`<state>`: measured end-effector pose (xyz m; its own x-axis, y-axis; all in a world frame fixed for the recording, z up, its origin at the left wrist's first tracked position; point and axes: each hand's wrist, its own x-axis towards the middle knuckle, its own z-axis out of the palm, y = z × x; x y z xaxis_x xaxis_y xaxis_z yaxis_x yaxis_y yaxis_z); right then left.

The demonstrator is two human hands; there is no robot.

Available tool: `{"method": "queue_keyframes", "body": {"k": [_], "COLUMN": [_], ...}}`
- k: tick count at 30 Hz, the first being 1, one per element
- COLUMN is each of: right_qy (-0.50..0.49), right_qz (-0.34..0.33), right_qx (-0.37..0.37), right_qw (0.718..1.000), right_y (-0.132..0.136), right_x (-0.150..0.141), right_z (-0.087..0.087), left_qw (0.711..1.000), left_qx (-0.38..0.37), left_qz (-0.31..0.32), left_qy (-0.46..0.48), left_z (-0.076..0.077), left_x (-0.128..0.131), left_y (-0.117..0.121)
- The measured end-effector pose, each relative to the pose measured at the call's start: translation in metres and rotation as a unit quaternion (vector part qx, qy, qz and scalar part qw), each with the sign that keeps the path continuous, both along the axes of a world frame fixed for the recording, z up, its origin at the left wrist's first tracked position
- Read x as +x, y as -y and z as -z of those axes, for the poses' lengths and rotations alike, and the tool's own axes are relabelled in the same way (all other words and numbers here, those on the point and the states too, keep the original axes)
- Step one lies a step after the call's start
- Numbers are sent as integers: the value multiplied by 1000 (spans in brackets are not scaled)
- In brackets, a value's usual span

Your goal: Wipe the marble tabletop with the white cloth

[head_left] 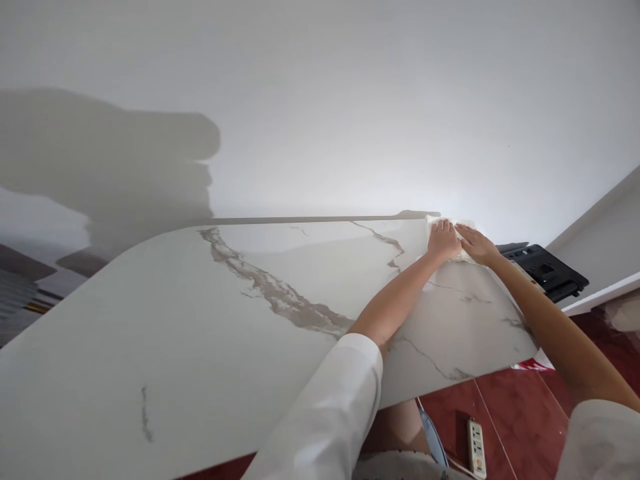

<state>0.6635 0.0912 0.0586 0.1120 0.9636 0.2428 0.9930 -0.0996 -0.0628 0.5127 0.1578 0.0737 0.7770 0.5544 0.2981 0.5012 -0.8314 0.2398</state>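
Observation:
Both arms stretch out to the far right part of a white marble-patterned tabletop point(150, 320). There my left hand point(445, 240) presses down on a white cloth point(467, 256), its fingers bent over the fabric. Close beside it, my right hand point(477, 245) holds the right side of the same cloth, fingertips almost meeting the left hand. The cloth lies bunched on the table by the wall-side edge, partly hidden under the hands.
A pale wall point(320, 120) runs along the table's far edge. Past the right end sits a black case-like object point(555, 273). Below, on the red tiled floor point(520, 407), lies a power strip point(477, 448) with a cable.

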Motion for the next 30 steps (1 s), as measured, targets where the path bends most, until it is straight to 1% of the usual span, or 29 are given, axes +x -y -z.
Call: {"method": "queue_keyframes", "body": {"k": [4,7,12,15,17,19,22,26,30], "right_qy": [18,33,43,35,25,11,-6,-11,-23], "right_qz": [9,7,9,11,28,57,87,116,123], "right_qx": [19,28,41,43,38,27,14,6,-6], "right_qw": [1000,999,998,998,999,998,996,993,992], "right_y": [43,81,154,190,205,209,198,161,111], "right_x": [-16,-41,-81,-88,-84,-74,-53,-27,-5], "right_z": [1,-1,-1,0,-1,-2,-5,-7,-4], "left_qw": [1000,999,997,996,995,994,992,991,994], "left_qx": [16,27,48,44,39,30,21,19,11], "left_qz": [22,34,59,75,89,106,123,127,105], "left_qy": [0,-2,0,9,16,22,30,41,41], "left_z": [1,2,6,7,7,6,4,4,6], "left_x": [-13,-31,-64,-71,-65,-52,-27,3,22], "left_y": [35,65,126,156,166,168,156,122,77]}}
